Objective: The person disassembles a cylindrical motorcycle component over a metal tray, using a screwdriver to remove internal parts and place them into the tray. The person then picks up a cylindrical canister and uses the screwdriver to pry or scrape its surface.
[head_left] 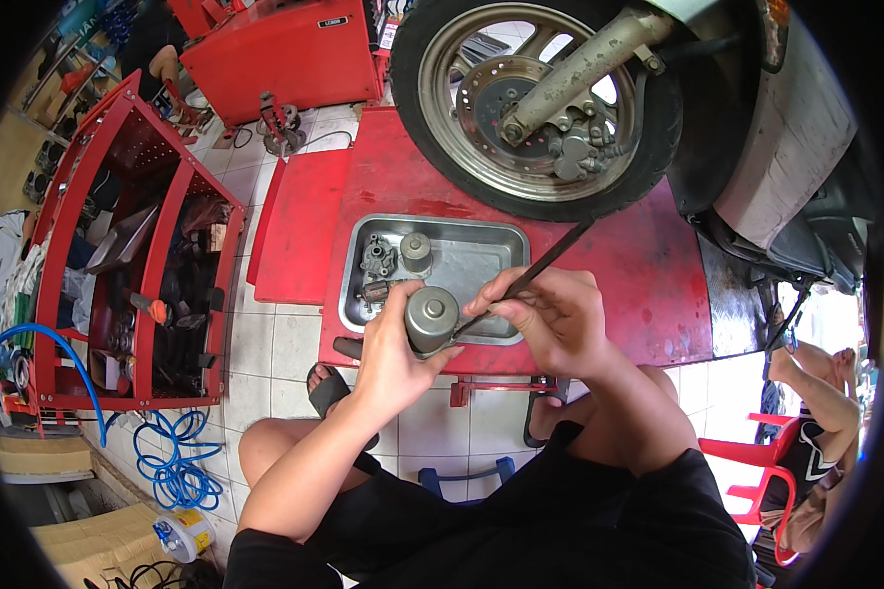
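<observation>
My left hand point(388, 365) is closed around a grey metal cylinder point(432, 310) with a small raised hub on its end. In my right hand point(568, 319), a long thin dark rod point(552, 253) is pinched like a pen. Its lower tip meets or nearly meets the cylinder's right lower edge; exact contact is hard to make out. Both hands are over the near side of a shallow metal tray point(481, 263). Inside the tray stand a smaller round metal part point(416, 252) and a cast metal piece point(378, 255), with another small part point(375, 292) partly behind my left hand.
The tray rests on a red platform point(628, 294), below a motorcycle's front wheel point(417, 128). A dark handle point(347, 347) lies at its near edge. Left stand a red tool cart point(172, 245) and a coiled blue hose point(172, 461). Another person point(820, 393) sits at right.
</observation>
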`<state>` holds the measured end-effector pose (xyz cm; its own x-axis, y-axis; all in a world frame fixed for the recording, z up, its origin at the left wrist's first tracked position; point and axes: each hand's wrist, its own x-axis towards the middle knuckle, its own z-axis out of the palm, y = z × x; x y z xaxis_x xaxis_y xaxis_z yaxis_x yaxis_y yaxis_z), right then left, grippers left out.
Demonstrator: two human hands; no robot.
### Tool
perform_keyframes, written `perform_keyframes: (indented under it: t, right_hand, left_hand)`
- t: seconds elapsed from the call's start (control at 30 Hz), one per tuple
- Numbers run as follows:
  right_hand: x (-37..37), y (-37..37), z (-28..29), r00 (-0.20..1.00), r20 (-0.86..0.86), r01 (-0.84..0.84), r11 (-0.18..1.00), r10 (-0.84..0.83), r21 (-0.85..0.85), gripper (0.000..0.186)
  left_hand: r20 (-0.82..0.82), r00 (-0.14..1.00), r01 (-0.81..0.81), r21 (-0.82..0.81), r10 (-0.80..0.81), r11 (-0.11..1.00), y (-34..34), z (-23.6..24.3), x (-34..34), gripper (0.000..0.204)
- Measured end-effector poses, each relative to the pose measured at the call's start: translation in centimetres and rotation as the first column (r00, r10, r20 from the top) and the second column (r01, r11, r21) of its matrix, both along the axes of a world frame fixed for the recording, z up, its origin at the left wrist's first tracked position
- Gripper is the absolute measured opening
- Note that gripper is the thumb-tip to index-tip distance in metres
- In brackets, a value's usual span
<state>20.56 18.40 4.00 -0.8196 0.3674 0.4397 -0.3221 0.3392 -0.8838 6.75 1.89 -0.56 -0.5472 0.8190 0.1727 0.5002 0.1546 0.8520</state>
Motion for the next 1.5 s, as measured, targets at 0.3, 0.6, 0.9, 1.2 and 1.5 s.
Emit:
perform_keyframes:
  t: [0.3, 0.6, 0.9, 1.2, 1.5]
  right_hand:
    - [-0.2, -1.0, 0.8, 0.993, 0.031, 0.104, 0.978, -0.112, 0.182, 0.017]
    - [0.4, -0.6, 0.6, 0.998, 0.044, 0.028, 0.973, -0.039, 0.229, 0.028]
    - [-0.8, -2.2, 0.6, 0.988, -0.026, 0.155, 0.988, -0.155, 0.009, 0.024]
    - [-0.8, -2.7, 1.2, 0.974, -0.018, 0.222, 0.972, -0.224, -0.076, 0.024]
    - [0.2, -0.5, 0.8, 0.985, 0.100, 0.114, 0.964, -0.142, 0.242, 0.020]
  left_hand:
    - [0.035, 0.998, 0.054, 0.028, -0.055, 0.998, 0.0, -0.1, 0.4, 0.074]
    - [0.073, 0.995, 0.071, -0.009, -0.070, 0.997, -0.1, -0.4, 0.2, 0.078]
    - [0.083, 0.995, 0.051, 0.021, -0.053, 0.998, 0.1, -0.4, 0.5, 0.076]
    - [0.166, 0.983, 0.074, 0.021, -0.076, 0.997, 0.0, -0.7, 0.6, 0.078]
    - [0.095, 0.993, 0.064, 0.042, -0.068, 0.997, -0.1, -1.3, 0.2, 0.078]
